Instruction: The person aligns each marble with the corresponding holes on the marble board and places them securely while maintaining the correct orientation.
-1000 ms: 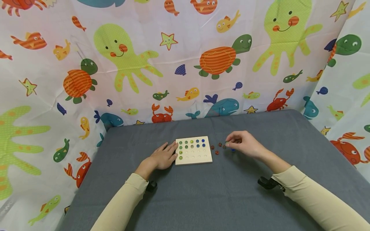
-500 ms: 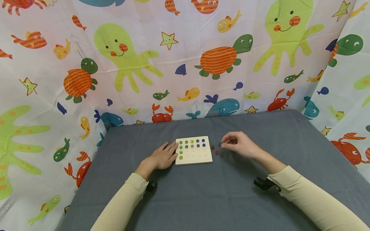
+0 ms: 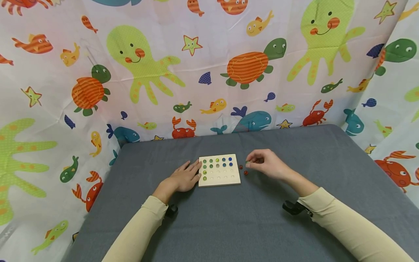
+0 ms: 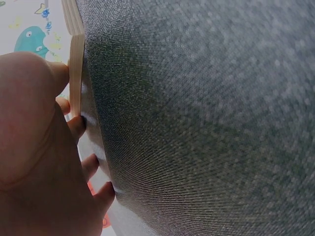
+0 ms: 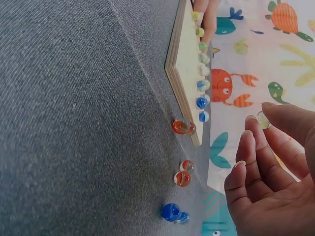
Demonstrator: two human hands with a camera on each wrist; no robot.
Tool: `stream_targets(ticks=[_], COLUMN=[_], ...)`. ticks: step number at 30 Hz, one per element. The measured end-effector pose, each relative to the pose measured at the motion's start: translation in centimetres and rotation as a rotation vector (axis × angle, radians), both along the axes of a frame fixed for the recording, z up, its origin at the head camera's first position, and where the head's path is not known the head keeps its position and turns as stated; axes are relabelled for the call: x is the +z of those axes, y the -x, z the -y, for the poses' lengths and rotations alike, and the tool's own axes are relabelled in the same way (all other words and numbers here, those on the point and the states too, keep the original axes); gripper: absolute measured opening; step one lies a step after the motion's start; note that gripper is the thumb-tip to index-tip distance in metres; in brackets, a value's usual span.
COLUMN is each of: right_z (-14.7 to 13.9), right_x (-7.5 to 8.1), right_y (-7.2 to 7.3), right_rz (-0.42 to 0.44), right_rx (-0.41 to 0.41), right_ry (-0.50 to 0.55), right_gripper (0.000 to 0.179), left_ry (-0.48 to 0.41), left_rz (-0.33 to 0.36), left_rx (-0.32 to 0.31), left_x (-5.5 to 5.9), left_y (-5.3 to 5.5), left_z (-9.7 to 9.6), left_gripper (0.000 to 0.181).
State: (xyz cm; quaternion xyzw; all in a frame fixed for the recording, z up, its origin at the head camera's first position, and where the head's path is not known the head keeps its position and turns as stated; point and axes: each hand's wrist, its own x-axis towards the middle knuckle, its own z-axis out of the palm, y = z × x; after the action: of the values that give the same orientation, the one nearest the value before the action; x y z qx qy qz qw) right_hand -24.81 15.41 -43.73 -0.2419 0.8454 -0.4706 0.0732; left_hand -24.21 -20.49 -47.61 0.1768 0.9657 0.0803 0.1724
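Observation:
My left hand (image 3: 184, 178) lies with fairly straight fingers along the left edge of a pale wooden board (image 3: 226, 182), thumb and fingertips touching it. Rows of shallow hollows cover the board; green, yellow and blue marbles (image 3: 224, 162) fill the two far rows and the left column. Just right of the board, my right hand (image 3: 268, 164) is raised and pinches a clear marble with a yellow-green tint (image 5: 264, 120) between thumb and index finger. Its other fingers are bent and hold nothing visible. In the left wrist view, the left hand (image 4: 39, 142) hides most of the board.
Orange-red marbles (image 3: 246, 173) lie on the grey cloth beside the board's right edge. The right wrist view also shows a loose blue marble (image 5: 171, 212), hidden behind the hand in the head view. A curtain printed with sea animals (image 3: 209, 91) hangs behind the table.
My right hand has moved left toward the board, off the loose marbles, with the clear marble now visible at its fingertips. My left hand has stayed on the board's edge.

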Motion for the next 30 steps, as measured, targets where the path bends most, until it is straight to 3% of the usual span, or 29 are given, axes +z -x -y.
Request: stream_targets(ticks=[10,30], right_z=[0.9,3.1], right_x=[-0.1,-0.1], right_y=[-0.4,-0.5], right_rz=[-0.033,0.0], right_rx=[0.007,0.058], right_ry=[-0.016,0.036], right_gripper=[0.012,0.018], left_ry=[0.012,0.01], left_rz=[0.009,0.005], left_rx=[-0.001,-0.008], left_x=[0.0,-0.2], left_y=[0.0,0.0], left_z=[0.1,0.2], left_gripper=[0.061,0.06])
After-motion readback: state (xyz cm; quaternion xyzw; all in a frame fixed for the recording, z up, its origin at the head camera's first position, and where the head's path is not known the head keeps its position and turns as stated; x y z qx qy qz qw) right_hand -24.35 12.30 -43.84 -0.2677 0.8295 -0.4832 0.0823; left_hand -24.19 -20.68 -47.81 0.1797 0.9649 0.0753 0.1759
